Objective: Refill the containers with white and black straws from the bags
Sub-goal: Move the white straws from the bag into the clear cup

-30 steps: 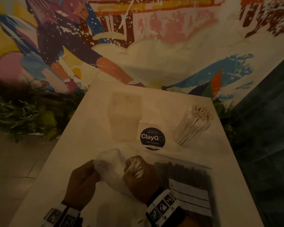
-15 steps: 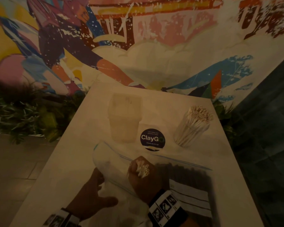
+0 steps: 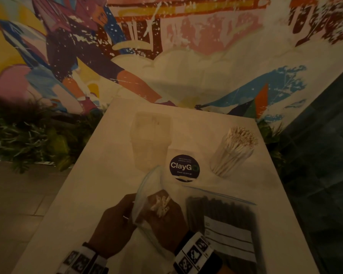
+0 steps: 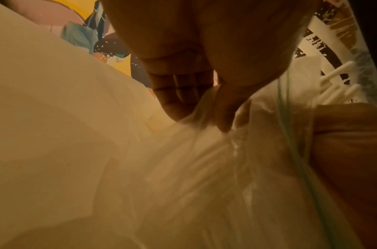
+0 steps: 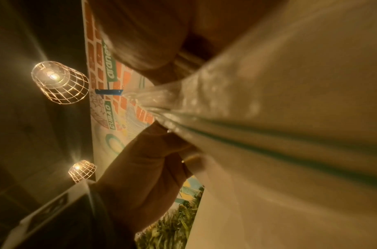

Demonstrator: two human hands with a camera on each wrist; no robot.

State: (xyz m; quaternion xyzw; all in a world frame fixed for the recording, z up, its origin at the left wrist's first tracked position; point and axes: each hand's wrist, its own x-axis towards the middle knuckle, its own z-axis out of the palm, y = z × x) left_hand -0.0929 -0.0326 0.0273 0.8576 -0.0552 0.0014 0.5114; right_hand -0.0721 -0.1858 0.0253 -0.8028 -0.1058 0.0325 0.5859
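My right hand [image 3: 166, 216] is inside the mouth of a clear zip bag [image 3: 147, 184] and grips a small bundle of white straws [image 3: 159, 203], ends pointing up. My left hand [image 3: 127, 218] pinches the bag's left edge; the left wrist view shows its fingers [image 4: 183, 104] bunching the film [image 4: 204, 168]. An empty clear container [image 3: 151, 139] stands at the far middle of the table. A round container full of white straws [image 3: 234, 151] stands at the far right. A zip bag of black straws [image 3: 222, 214] lies flat beside my right wrist.
A round dark "ClayGo" sticker [image 3: 184, 168] marks the pale tabletop [image 3: 99, 175] between the containers. A painted mural wall [image 3: 166, 46] rises behind the table, with plants [image 3: 28, 135] to the left. Two caged lamps [image 5: 59, 82] hang overhead.
My left hand left the bag, lay open on the table half a second ago, and now pinches the bag's edge again. The bag's mouth stands higher. My right hand still holds the straws.
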